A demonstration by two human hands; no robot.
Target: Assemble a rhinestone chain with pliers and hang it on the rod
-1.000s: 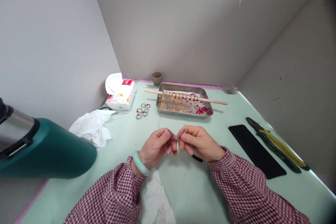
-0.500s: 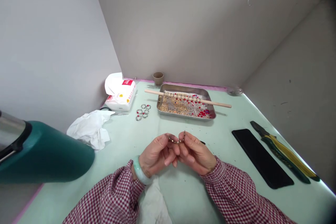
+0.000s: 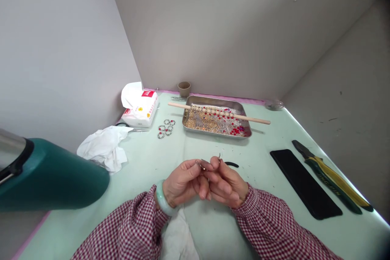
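Between my two hands is a short strand of small beads [image 3: 201, 166], with a thin end of it standing up above the right fingertips. My left hand [image 3: 185, 180], with a pale green bangle [image 3: 163, 199] at the wrist, pinches the strand's left part between thumb and finger. Thumb and forefinger of my right hand [image 3: 227, 183] are closed on its other end. The fingers cover much of the middle. Beyond the hands, several small beaded rings [image 3: 165, 128] with red beads lie on the pale green table cover [image 3: 158, 156].
A metal tray [image 3: 216, 133] of gold, clear and red beads has a wooden rod [image 3: 258, 121] across it. Pliers [image 3: 332, 178] and a black flat case [image 3: 304, 183] lie right. A green bottle [image 3: 67, 178], crumpled tissue [image 3: 105, 148] and tissue pack [image 3: 140, 109] stand left.
The strand, spread in a curve between the hands before, is now mostly behind the fingers. My right hand has turned a little, and a black curved piece beside it shows more.
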